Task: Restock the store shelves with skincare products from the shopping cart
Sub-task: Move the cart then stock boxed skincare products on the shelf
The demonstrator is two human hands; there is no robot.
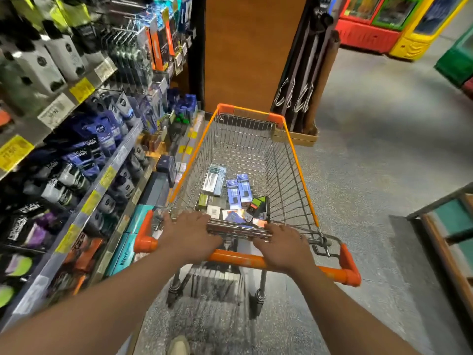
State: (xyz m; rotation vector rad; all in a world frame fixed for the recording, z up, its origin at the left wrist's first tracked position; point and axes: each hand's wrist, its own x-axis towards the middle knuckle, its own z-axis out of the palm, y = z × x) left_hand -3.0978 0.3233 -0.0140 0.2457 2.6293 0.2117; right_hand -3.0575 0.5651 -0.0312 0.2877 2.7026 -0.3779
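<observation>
A wire shopping cart (294, 160) with orange trim stands in the aisle in front of me. Several skincare boxes (236, 193) lie on its floor: blue, white, grey and green ones. My left hand (190, 233) and my right hand (280, 248) both lie over the orange handle (238, 260), fingers reaching onto the chrome seat bar (238, 230) and holding the cart. The store shelves (84, 160) run along my left, packed with tubes, bottles and boxed products behind yellow and white price tags.
An orange-brown pillar (245, 47) rises just beyond the cart's front, with black poles (304, 70) in a cardboard box beside it. Red and yellow display units (384, 24) stand at the far right. A wood-and-green frame (450, 234) edges the right side. Grey floor stretches to the right.
</observation>
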